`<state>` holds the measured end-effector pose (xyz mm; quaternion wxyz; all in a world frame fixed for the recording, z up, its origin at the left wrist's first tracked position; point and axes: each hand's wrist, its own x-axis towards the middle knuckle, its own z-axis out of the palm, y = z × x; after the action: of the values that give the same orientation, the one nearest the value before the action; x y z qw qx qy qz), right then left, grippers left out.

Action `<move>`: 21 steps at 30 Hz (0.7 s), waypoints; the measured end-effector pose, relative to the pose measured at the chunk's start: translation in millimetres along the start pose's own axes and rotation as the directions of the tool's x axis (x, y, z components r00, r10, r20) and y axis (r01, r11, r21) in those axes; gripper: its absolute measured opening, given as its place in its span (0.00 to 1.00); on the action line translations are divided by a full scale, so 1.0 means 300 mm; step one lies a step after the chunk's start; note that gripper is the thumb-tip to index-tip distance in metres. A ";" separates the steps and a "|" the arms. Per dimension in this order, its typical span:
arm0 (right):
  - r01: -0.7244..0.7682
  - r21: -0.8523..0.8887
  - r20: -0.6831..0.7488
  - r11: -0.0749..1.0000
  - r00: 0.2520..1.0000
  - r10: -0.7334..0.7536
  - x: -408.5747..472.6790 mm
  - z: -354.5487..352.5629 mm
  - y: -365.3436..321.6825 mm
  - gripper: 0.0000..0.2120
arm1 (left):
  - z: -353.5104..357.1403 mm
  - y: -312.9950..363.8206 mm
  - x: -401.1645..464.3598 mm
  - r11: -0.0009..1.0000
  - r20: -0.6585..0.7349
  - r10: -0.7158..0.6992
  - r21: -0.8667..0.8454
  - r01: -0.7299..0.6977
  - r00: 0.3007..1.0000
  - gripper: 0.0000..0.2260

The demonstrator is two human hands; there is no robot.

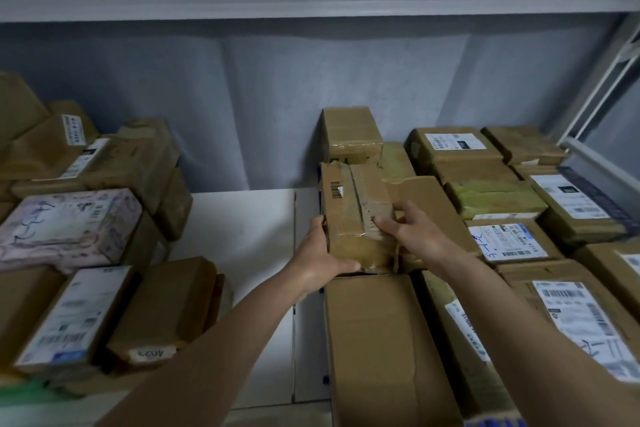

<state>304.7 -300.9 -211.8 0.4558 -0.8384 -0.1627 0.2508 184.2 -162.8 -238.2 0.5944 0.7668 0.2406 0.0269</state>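
A small brown taped cardboard parcel (349, 211) with a barcode sticker sits on the white shelf at centre, just beyond a large plain carton (370, 343). My left hand (320, 258) grips its left near corner, thumb along the front edge. My right hand (412, 229) holds its right side, fingers curled over the taped top. The parcel's underside is hidden.
Labelled brown parcels crowd the right side (512, 243) and the left side (69, 315), with a pink wrapped parcel (65, 222) on the left stack. A tall box (349, 133) stands behind. Bare white shelf board (242, 225) lies between. A metal shelf frame (602, 80) rises at right.
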 end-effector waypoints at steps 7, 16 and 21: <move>0.012 -0.026 0.031 1.000 0.999 -0.012 0.022 0.007 0.010 0.26 | 0.017 -0.007 0.016 0.998 -0.055 -0.021 0.059 0.024 0.998 0.35; -0.007 -0.138 0.047 0.990 0.999 0.013 0.021 0.000 0.006 0.27 | 0.043 -0.012 0.026 0.989 -0.061 -0.037 0.139 0.045 0.997 0.32; 0.001 -0.211 0.018 0.977 1.000 0.003 0.006 -0.004 -0.011 0.29 | 0.035 0.003 0.014 0.988 -0.005 -0.055 0.143 0.055 0.998 0.37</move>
<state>306.8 -299.2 -209.0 0.3625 -0.8798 -0.1923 0.2400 191.7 -170.6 -241.5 0.5385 0.8004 0.2633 -0.0063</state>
